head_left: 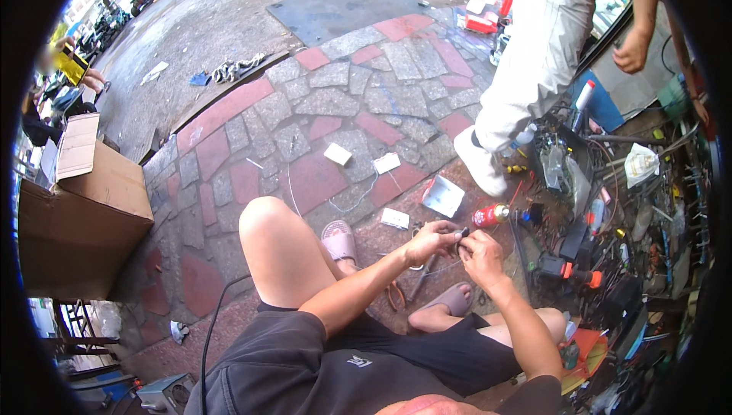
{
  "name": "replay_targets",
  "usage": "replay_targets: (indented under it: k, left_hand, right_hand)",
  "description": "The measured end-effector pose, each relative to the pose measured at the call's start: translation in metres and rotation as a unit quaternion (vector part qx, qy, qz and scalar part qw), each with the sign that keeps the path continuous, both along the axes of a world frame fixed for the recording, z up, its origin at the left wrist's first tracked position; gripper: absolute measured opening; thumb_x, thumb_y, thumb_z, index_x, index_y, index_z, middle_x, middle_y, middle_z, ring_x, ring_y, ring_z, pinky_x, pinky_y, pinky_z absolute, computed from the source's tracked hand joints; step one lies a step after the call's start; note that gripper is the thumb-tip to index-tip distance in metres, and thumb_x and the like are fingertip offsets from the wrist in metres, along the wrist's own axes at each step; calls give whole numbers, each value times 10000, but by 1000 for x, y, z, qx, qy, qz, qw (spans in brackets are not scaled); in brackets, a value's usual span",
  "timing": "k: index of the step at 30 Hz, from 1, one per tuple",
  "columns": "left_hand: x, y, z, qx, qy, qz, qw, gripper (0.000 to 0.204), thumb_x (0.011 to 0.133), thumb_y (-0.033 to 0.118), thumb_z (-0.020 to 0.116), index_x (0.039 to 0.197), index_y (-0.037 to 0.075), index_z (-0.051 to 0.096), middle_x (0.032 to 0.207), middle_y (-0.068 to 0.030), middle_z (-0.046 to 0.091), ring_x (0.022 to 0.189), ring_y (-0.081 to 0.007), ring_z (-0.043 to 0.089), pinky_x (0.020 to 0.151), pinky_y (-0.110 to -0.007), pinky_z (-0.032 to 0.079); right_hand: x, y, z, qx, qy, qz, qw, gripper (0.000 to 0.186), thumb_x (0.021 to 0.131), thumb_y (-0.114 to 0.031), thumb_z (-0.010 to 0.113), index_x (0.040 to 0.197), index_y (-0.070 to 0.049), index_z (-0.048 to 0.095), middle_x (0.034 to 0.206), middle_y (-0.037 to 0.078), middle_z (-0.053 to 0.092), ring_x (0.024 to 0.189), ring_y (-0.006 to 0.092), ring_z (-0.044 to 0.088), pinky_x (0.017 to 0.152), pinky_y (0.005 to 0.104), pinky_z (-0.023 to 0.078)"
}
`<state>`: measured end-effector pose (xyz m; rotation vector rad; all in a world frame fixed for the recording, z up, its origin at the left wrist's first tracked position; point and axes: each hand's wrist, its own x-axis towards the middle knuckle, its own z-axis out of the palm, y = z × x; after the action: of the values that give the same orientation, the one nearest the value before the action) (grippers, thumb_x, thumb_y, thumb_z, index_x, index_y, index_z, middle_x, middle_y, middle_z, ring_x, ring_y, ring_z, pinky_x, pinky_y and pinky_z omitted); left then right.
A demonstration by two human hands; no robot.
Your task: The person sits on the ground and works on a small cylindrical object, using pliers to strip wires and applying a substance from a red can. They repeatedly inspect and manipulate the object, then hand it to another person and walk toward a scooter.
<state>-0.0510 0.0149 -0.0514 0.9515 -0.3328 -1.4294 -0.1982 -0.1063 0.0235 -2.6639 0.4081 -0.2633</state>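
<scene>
My left hand (435,241) and my right hand (480,259) meet above my right foot, their fingers closed on a small dark part (462,237) too small to name, with what looks like thin cable near it. Just beyond them lies a red spray can (490,215) on its side, with a white open box (443,196) and a small white packet (395,217) nearby. Orange-handled pliers (396,296) and a dark rod-like tool (419,284) lie on the paving below my hands.
A person in white trousers (545,41) stands close at the right, beside a dense pile of tools (572,186) and an orange-black tool (564,269). An open cardboard box (76,217) sits at the left. Small packets (337,154) and thin wire lie on the paving (320,186). Parked scooters line the road beyond.
</scene>
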Motion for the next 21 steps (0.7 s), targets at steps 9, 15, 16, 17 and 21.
replay_targets:
  k: [9, 15, 16, 17, 21]
  left_hand:
    - [12, -5, 0, 10, -105, -22, 994, 473, 953, 274, 726, 1325, 0, 625, 1057, -100, 726, 792, -171, 708, 671, -321, 573]
    - [18, 1, -13, -46, 131, -16, 990, 347, 1031, 306, 631, 1249, 36, 636, 1046, -110, 732, 824, -229, 708, 761, -347, 577]
    - [17, -1, -13, -51, 144, -22, 988, 349, 1035, 318, 624, 1249, 43, 637, 1050, -106, 730, 842, -227, 701, 771, -351, 572]
    - [19, 0, -11, -54, 153, -24, 986, 352, 1038, 331, 617, 1249, 49, 638, 1054, -101, 729, 859, -225, 695, 781, -355, 568]
    - [10, -2, -6, -55, 199, -6, 978, 318, 1044, 311, 621, 1180, 25, 653, 984, -104, 736, 798, -213, 692, 683, -329, 541]
  right_hand:
    - [-5, -7, -14, 16, 24, -68, 997, 116, 859, -185, 766, 922, -89, 748, 911, 133, 673, 862, 360, 680, 761, 473, 546]
    - [-11, 2, 21, 104, -22, -139, 985, 112, 896, -144, 763, 987, -79, 758, 924, 124, 698, 783, 336, 694, 718, 424, 542]
    - [-19, 1, 28, 103, -16, -133, 986, 164, 895, -115, 758, 1055, -79, 757, 938, 112, 688, 757, 310, 691, 697, 402, 542]
    - [-22, 2, 35, 107, -15, -123, 987, 187, 897, -112, 757, 1081, -82, 753, 947, 108, 683, 752, 303, 689, 692, 396, 541]
    - [-34, 3, 48, 55, 0, -45, 997, 313, 874, -59, 737, 1185, -92, 732, 992, 98, 648, 771, 271, 694, 683, 378, 552]
